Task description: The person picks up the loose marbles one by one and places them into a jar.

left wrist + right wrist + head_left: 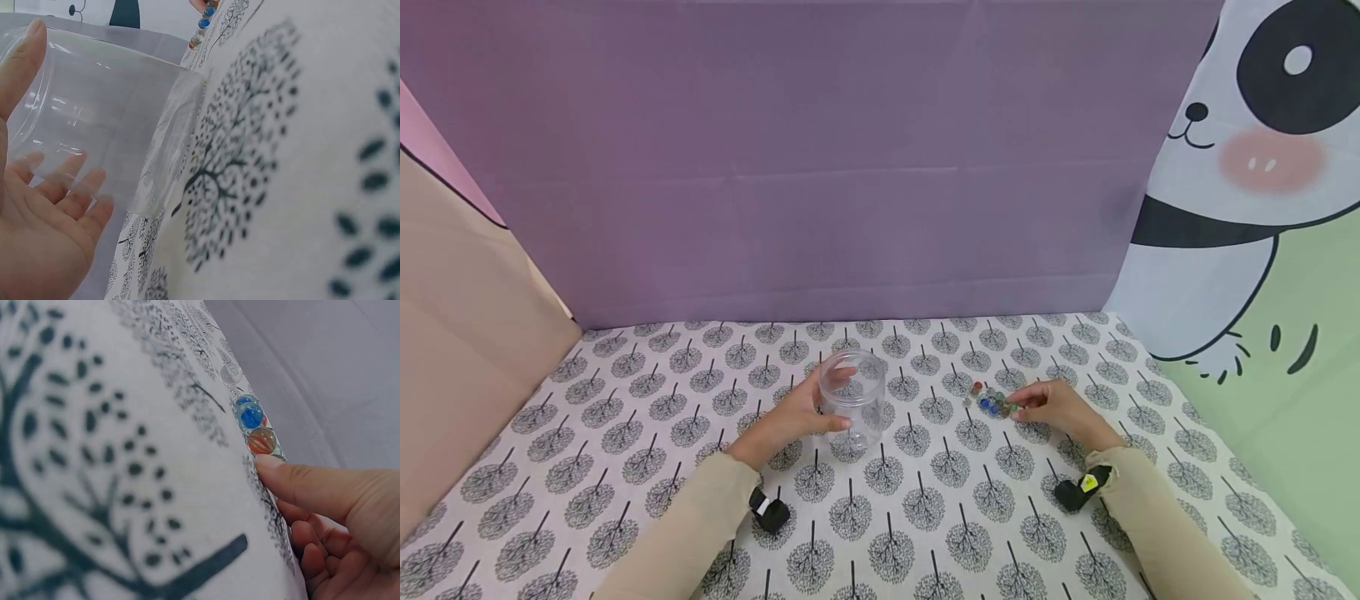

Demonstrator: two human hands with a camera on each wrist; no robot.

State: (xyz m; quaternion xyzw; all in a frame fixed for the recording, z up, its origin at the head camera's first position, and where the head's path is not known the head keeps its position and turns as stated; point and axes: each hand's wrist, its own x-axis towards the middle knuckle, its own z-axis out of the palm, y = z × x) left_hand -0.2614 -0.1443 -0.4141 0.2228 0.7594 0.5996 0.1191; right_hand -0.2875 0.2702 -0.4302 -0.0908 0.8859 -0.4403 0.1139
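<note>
A clear, wide-mouthed plastic jar [867, 408] stands on the patterned cloth, seen empty. My left hand [801, 408] holds it from the left side, thumb in front and fingers curled behind. Through the jar wall [119, 94] those fingers show in the left wrist view. To the right lies a small cluster of glass marbles [988, 403], some blue, some greenish, one red. At its right end, my right hand [1056, 408] pinches at a marble with thumb and forefinger. In the right wrist view, the thumb touches an orange-striped marble [262, 441]; blue marbles [250, 416] sit beyond it.
White cloth [887, 533] printed with grey trees covers the table. A purple backdrop [820, 167] rises at the far edge, with a panda-printed sheet [1232, 217] on the right and a beige sheet [467, 308] on the left. One clear marble [230, 374] lies apart from the cluster.
</note>
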